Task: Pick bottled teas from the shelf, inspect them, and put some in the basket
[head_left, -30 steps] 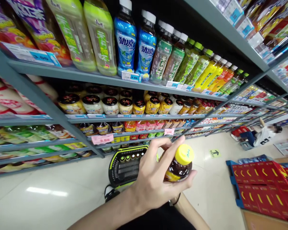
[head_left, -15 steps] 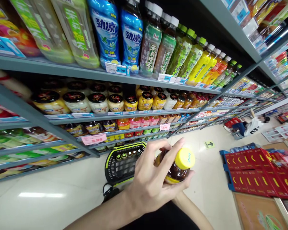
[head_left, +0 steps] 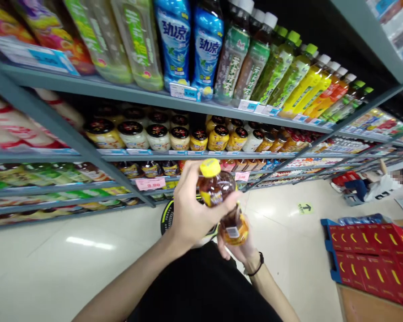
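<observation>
I hold a small bottle of dark tea (head_left: 217,190) with a yellow cap and a yellow label, upright and slightly tilted, at chest height in front of the shelves. My left hand (head_left: 190,217) is wrapped round its upper body just under the cap. My right hand (head_left: 242,248), with a black band at the wrist, cups the bottle's lower end from below. Behind my hands a black and green shopping basket (head_left: 167,218) stands on the floor, mostly hidden.
Grey shelves (head_left: 147,96) run along the left with tall drink bottles (head_left: 174,40) on top, jars (head_left: 134,134) below and smaller bottles lower down. Stacked red cartons (head_left: 372,250) stand at the right. A person (head_left: 383,185) crouches far down the aisle. The floor is pale tile (head_left: 70,268).
The bottle has swung from lying sideways at the right to upright and higher. My right hand has come up and taken hold of its lower end. The view shifted slightly.
</observation>
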Tool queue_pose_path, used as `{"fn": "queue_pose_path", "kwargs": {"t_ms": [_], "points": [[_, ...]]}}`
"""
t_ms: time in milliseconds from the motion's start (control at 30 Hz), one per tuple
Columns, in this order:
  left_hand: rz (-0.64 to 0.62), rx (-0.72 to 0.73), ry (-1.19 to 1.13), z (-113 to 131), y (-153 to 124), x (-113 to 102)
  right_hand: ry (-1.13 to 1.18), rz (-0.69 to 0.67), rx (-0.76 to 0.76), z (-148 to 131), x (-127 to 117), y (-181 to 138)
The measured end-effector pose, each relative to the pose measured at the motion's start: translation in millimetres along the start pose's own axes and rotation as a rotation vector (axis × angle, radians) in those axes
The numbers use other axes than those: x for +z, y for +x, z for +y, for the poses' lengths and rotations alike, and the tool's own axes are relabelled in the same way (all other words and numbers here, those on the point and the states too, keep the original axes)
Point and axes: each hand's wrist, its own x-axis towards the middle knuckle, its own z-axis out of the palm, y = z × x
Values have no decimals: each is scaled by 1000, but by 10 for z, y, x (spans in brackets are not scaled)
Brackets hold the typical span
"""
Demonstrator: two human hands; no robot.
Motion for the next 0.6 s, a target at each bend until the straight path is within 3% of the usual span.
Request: {"fn": "queue_pose_path", "kwargs": {"t_ms": [100, 167, 267, 600], "points": [[9, -232, -97, -266, 90, -51, -62, -13, 5, -58, 22, -60], [-11, -308, -142, -400, 132, -80, -68, -86, 40, -83, 69, -92], [-35, -347, -196, -517, 175, -117, -27, -165, 93, -58, 134, -99], [-22, -338, -274, -611, 192, -198, 27, -188, 203, -43, 181, -52]]}}
